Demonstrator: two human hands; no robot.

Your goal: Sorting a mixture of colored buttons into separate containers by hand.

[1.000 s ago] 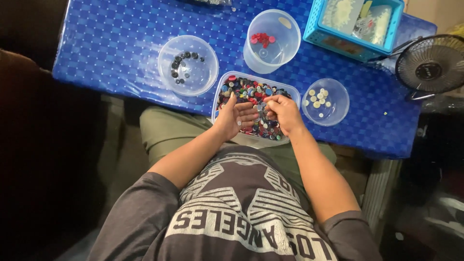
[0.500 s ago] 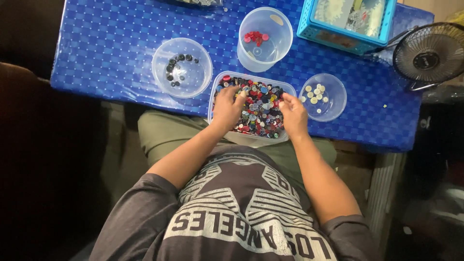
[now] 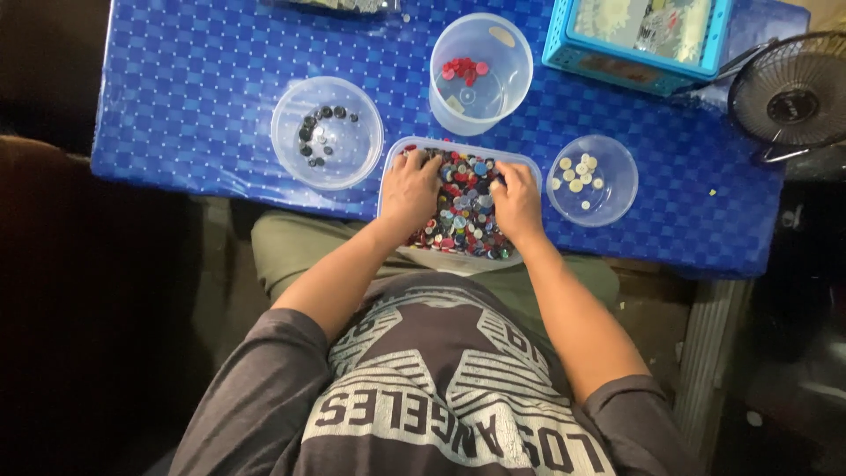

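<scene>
Both hands rest palm-down in a clear rectangular tub (image 3: 527, 167) heaped with mixed buttons (image 3: 463, 211); the left hand (image 3: 411, 192) lies spread flat on them, the right hand (image 3: 516, 201) has its fingers curled into the pile, and whether it pinches one I cannot tell; left of the left hand stands a round clear bowl (image 3: 291, 159) of dark buttons (image 3: 319, 137); beyond the fingertips a tall clear cup (image 3: 515, 53) holds red buttons (image 3: 460, 69); right of the right hand a small bowl (image 3: 617, 198) holds cream buttons (image 3: 577, 178); farther off sit a turquoise crate (image 3: 617, 66) and a black fan (image 3: 793, 101); all on a glossy blue checked tablecloth (image 3: 194, 79).
</scene>
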